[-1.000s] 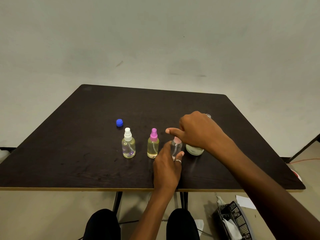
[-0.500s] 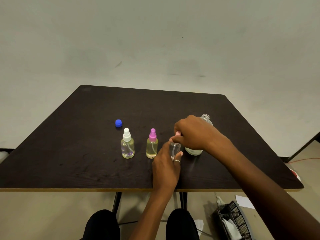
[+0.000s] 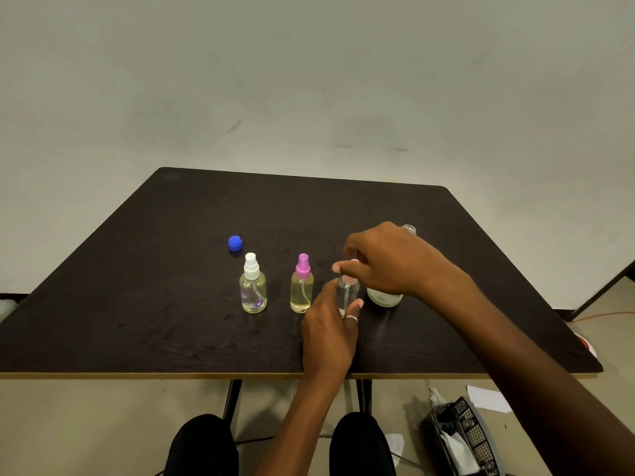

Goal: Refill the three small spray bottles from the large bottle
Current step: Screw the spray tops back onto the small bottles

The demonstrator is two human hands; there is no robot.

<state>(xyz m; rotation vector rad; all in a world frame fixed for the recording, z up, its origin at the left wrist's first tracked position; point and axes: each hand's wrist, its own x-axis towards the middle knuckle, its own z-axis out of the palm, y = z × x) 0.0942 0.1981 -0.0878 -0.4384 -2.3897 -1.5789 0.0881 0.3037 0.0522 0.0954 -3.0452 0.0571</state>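
Three small spray bottles stand in a row on the dark table point(image 3: 137, 269). The white-capped bottle point(image 3: 253, 285) and the pink-capped bottle point(image 3: 302, 285) hold pale yellow liquid. The third small bottle point(image 3: 347, 294) looks clear; my left hand point(image 3: 330, 329) grips its body from the near side. My right hand point(image 3: 385, 259) pinches its pale pink spray top point(image 3: 350, 278) from above. The large bottle point(image 3: 384, 297) stands just right of it, mostly hidden behind my right hand, with its open neck point(image 3: 409, 229) showing. Its blue cap point(image 3: 235, 243) lies behind the white-capped bottle.
A black mesh basket point(image 3: 464, 438) with paper sits on the floor at the lower right, near a white paper scrap point(image 3: 488, 398). My knees point(image 3: 202, 444) are under the table's near edge. A plain wall stands behind the table.
My right hand's index finger was extended, then curled onto the third bottle's spray top, and is extended again as the hand turns on the top. My left hand keeps hold of that bottle.
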